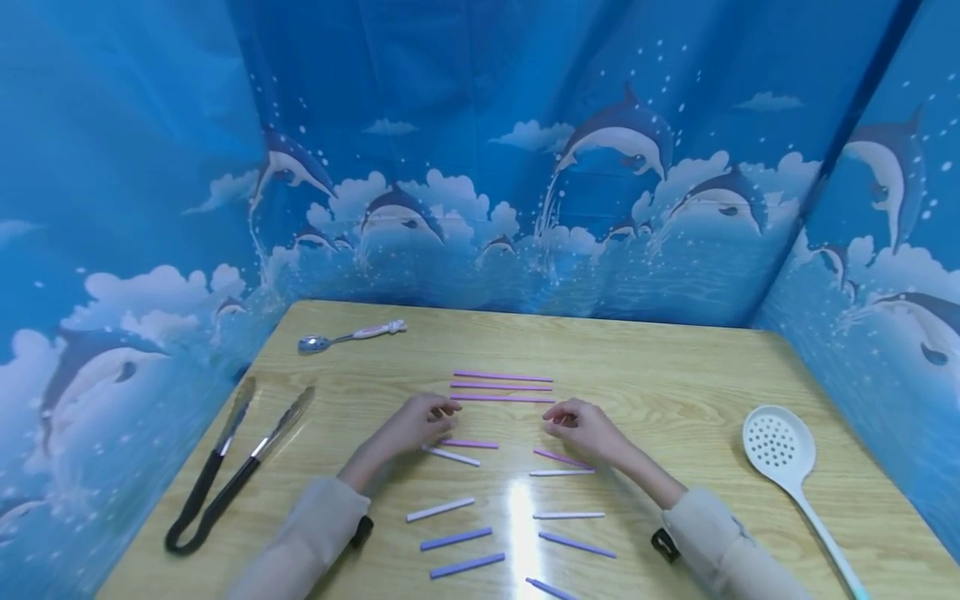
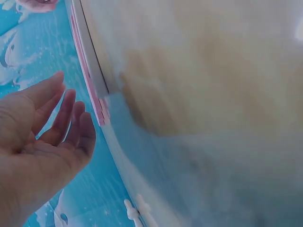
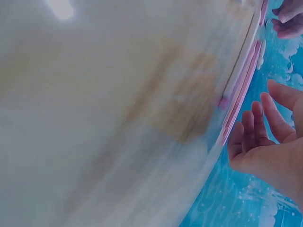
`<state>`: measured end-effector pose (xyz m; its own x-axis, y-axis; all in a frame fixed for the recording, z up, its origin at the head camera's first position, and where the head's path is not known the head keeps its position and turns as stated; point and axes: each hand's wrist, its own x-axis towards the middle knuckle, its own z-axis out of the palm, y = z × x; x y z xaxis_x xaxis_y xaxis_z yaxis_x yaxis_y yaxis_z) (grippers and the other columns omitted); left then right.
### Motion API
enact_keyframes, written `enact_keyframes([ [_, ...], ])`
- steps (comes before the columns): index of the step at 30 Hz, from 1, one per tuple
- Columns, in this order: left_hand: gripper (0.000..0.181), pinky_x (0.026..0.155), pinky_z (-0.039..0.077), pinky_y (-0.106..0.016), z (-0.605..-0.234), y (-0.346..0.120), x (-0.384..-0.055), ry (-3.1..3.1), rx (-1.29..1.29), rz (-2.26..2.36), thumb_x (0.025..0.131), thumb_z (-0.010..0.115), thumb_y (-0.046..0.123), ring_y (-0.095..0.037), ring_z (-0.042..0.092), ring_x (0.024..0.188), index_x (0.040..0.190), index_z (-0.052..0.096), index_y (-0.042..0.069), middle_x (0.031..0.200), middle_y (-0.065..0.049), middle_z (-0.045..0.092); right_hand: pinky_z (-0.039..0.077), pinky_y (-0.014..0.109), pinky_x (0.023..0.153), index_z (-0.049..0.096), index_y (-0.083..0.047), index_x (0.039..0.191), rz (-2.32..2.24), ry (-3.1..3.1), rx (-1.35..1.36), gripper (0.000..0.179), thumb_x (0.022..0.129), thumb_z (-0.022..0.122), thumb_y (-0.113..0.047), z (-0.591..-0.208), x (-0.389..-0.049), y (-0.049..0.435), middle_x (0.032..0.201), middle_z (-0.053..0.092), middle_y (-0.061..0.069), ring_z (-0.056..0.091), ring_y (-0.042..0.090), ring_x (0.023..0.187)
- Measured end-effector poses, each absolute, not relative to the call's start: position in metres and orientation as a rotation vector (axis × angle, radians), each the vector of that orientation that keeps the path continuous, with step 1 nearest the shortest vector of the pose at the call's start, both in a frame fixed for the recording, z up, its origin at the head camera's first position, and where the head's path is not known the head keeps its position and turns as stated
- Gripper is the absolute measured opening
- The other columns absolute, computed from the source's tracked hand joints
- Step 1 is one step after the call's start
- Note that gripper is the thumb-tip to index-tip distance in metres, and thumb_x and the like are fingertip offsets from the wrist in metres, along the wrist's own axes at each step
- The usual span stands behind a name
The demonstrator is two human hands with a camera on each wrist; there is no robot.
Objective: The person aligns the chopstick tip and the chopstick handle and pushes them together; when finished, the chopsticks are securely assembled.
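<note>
Three long pinkish-purple sticks [image 1: 501, 387] lie side by side across the table. Just below their left end is my left hand [image 1: 426, 419], its fingers loosely bent and holding nothing. My right hand [image 1: 579, 427] is near their right end, likewise with nothing between thumb and fingers. In the wrist views, the left hand [image 2: 47, 127] and the right hand [image 3: 270, 132] both appear relaxed and empty. Shorter sticks form two columns nearer the person: a purple stick [image 1: 471, 444] and a white stick [image 1: 452, 456] by the left hand, a purple stick [image 1: 561, 458] and a white stick [image 1: 562, 472] by the right.
Closer in lie more short sticks, including a white stick [image 1: 440, 509] and a blue stick [image 1: 456, 538]. Black-handled tongs [image 1: 217, 492] and a spoon [image 1: 352, 335] are on the left; a white skimmer [image 1: 780, 442] is on the right. A dolphin-print curtain [image 1: 480, 167] surrounds the table.
</note>
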<state>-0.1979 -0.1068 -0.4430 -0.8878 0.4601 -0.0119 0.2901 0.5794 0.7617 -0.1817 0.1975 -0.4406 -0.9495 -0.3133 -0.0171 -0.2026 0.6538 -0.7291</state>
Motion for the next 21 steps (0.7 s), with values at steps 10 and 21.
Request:
enact_keyframes([
  [10, 0.025, 0.082, 0.052, -0.032, -0.445, -0.106, -0.184, 2.557, 0.686, 1.186, 0.088, 0.064, 0.009, -0.018, 0.061, 0.090, 0.111, 0.065, 0.000, 0.100, -0.008, 0.067, 0.048, 0.020, 0.066, 0.068, 0.001, 0.099, -1.160, 2.678, -0.569, 0.018, 0.085, 0.069, -0.011, -0.446, -0.166, 0.197, 0.084, 0.063, 0.002, 0.054, 0.010, 0.076],
  [21, 0.022, 0.083, 0.053, -0.031, -0.453, -0.102, -0.188, 2.524, 0.737, 1.152, 0.087, 0.065, 0.006, -0.021, 0.063, 0.090, 0.107, 0.066, -0.002, 0.097, -0.010, 0.068, 0.047, 0.020, 0.061, 0.068, 0.001, 0.095, -1.113, 2.668, -0.674, 0.013, 0.086, 0.068, -0.009, -0.447, -0.160, 0.200, 0.082, 0.063, 0.001, 0.051, 0.004, 0.071],
])
